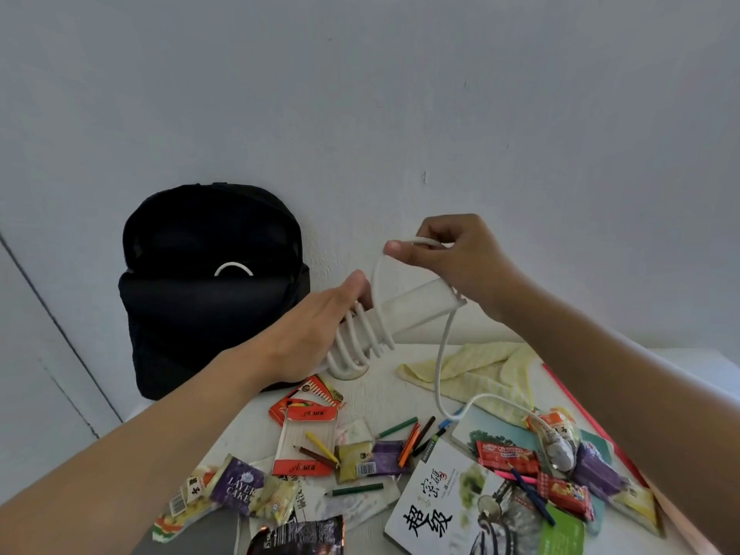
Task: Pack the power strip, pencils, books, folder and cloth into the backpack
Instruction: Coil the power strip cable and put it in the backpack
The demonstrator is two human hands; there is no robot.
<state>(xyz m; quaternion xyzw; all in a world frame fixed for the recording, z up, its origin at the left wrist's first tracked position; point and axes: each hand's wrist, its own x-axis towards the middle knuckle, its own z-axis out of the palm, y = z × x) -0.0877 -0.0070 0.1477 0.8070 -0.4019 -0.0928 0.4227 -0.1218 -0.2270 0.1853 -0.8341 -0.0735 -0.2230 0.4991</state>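
My left hand grips the white power strip above the table, with several loops of its white cord wound round it. My right hand pinches a loop of that cord above the strip. The rest of the cord hangs down to its plug on the table. The black backpack stands open at the back left against the wall. A yellow cloth lies behind the books. Coloured pencils are scattered around. A red folder edge shows at the right.
Snack packets and red pencil boxes litter the white table. A plain wall rises behind. The table's left edge runs close to the backpack.
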